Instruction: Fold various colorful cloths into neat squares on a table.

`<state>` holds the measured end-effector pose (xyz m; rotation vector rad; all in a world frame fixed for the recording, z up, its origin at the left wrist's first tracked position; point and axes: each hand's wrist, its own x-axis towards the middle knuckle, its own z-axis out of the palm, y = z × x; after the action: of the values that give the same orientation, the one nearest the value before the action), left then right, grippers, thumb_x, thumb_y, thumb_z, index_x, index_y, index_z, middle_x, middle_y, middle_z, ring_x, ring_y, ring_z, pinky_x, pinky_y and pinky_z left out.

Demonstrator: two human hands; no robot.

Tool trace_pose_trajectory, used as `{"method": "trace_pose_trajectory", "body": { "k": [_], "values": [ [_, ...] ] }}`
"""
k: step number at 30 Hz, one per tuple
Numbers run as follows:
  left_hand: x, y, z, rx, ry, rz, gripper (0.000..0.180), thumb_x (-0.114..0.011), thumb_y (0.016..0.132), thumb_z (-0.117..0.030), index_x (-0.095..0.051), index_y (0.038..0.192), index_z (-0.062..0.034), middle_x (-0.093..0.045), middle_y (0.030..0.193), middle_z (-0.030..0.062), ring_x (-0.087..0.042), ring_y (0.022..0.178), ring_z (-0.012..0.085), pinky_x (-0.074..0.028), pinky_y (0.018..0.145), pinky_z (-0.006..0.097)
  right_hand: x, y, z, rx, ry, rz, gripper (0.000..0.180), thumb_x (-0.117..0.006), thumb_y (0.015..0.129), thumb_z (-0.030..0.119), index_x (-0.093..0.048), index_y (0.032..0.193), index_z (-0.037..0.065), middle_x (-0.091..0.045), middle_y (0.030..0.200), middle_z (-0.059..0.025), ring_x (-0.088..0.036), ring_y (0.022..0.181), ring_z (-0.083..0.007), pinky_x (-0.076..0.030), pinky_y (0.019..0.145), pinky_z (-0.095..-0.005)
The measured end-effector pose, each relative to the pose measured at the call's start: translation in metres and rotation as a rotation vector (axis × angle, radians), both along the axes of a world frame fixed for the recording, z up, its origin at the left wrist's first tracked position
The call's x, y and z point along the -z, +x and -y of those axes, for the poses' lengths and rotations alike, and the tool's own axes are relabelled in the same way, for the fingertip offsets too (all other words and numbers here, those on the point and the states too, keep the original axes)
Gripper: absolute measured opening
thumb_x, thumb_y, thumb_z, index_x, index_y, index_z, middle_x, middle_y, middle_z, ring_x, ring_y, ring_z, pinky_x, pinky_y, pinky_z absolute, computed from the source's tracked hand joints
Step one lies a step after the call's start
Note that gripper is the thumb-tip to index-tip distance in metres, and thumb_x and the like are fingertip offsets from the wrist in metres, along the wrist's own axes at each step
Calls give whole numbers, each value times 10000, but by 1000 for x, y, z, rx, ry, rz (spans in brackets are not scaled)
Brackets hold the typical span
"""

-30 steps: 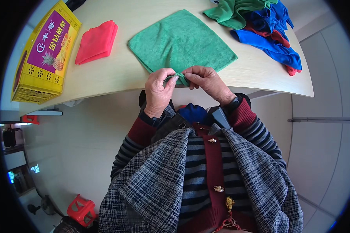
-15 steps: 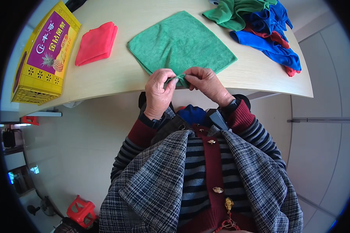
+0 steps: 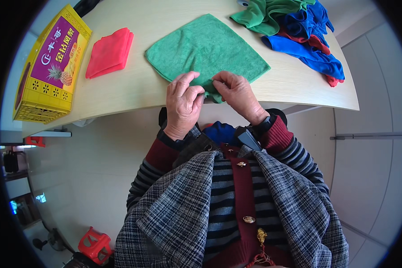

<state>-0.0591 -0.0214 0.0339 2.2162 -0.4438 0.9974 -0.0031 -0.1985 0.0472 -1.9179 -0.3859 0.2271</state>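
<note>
A green towel [image 3: 219, 49], folded and shaped like a diamond, lies on the table with its near corner at the front edge. My right hand [image 3: 240, 94] pinches that bunched corner between thumb and fingers. Just left of it, my left hand [image 3: 181, 107] has its thumb and forefinger parted, the thumb tip at the cloth's edge. A folded pink-red cloth [image 3: 109, 52] rests to the left of the towel.
A yellow and purple fruit box [image 3: 53, 67] stands at the table's left. Crumpled blue [image 3: 306, 51] and green cloths [image 3: 259, 17], with red ones among them, are heaped at the far right. The table's curved front edge [image 3: 134, 106] passes under my hands. A red stool [image 3: 95, 245] stands on the floor.
My left thumb and forefinger have parted from their pinch on the towel's corner. My right hand still pinches the towel, and the corner's bunched folds have shifted slightly.
</note>
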Motion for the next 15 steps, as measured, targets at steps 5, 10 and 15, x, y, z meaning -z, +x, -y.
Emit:
{"method": "trace_pose_trajectory", "body": {
  "k": [5, 10, 15],
  "values": [
    [6, 11, -7, 63, -38, -19, 322, -756, 666, 69, -615, 914, -79, -667, 1023, 81, -632, 1008, 307, -483, 907, 430, -11, -11, -6, -44, -121, 265, 131, -657, 905, 127, -694, 996, 41, -714, 889, -153, -693, 771, -324, -540, 678, -398],
    [7, 14, -6, 91, -119, -61, 323, -759, 659, 74, -605, 902, -73, -671, 962, 81, -638, 958, 311, -490, 869, 424, -12, -12, -7, -46, -161, 459, 96, -677, 906, 57, -691, 997, 28, -691, 834, -134, -663, 696, -216, -506, 626, -345],
    [10, 15, -9, 124, -168, -128, 316, -762, 659, 76, -589, 883, -66, -667, 901, 80, -638, 895, 315, -492, 829, 422, -11, -13, -7, -89, -165, 494, 126, -693, 891, 66, -686, 1011, 29, -702, 869, -135, -681, 724, -246, -515, 640, -354]
  ]
}}
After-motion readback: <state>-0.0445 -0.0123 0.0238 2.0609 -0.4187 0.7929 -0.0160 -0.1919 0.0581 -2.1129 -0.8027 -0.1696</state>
